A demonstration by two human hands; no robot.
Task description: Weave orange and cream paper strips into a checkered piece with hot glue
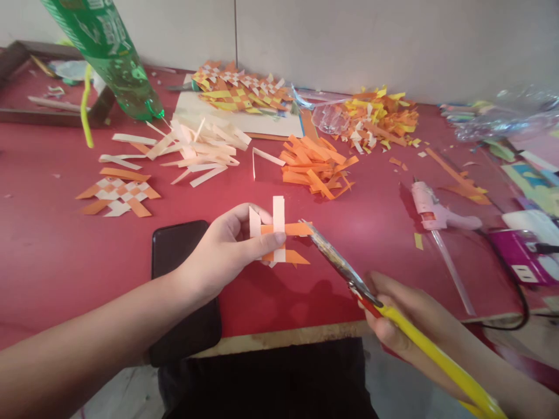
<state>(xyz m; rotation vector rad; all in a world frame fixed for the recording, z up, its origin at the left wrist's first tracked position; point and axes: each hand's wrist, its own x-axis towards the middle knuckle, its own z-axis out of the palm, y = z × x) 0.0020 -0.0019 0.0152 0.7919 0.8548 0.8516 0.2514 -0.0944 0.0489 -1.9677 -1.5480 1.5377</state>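
Note:
Between the thumb and fingers of my left hand (238, 238) is a small woven piece of orange and white paper strips (278, 224), held above the red table. My right hand (393, 314) grips yellow-handled scissors (336, 262). Their blade tips reach the end of the upper orange strip on the woven piece; whether the blades are fully closed is hard to see. Beneath my left forearm lies a black phone (183, 302) near the table's front edge. A finished-looking woven paper piece (120, 195) rests farther left.
Loose white strips (201, 145) and orange strips (318, 166) lie in piles behind my hands. A green bottle (113, 64) stands at back left beside a dark wooden frame (100, 107). At right are a pink glue gun (430, 206) and a purple box (517, 253).

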